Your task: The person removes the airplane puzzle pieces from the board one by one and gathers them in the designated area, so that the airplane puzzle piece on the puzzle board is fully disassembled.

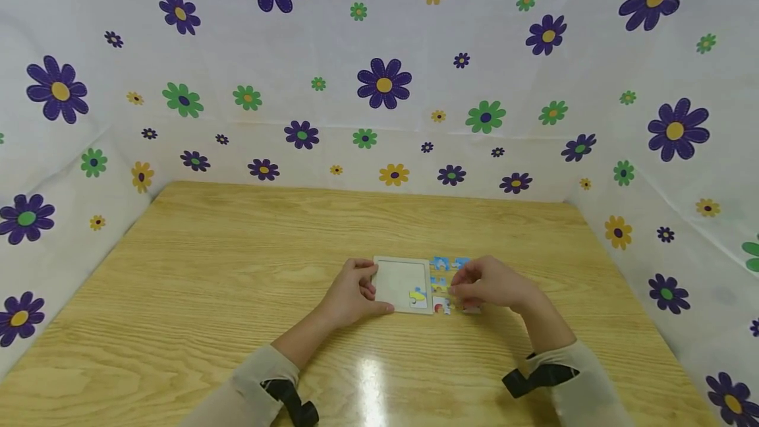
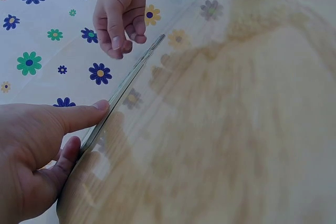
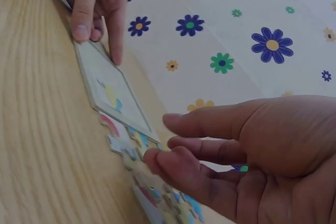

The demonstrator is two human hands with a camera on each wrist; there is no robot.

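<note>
A shallow, pale square puzzle tray (image 1: 394, 277) lies on the table with one yellow, blue and white jigsaw piece (image 1: 418, 298) in its lower right corner. My left hand (image 1: 352, 292) holds the tray's left side, thumb at the near corner and index finger at the far one. Just right of the tray, several loose jigsaw pieces (image 1: 441, 263) lie close together, partly hidden by my right hand (image 1: 495, 282). In the right wrist view that hand (image 3: 252, 156) hovers over the pieces, fingers loosely bent and thumb apart, with nothing visible between them.
The light wood table (image 1: 237, 242) extends around the tray and pieces. White flowered cloth (image 1: 332, 38) rises behind the table and on both sides. A black strap (image 1: 539, 379) sits on each sleeve.
</note>
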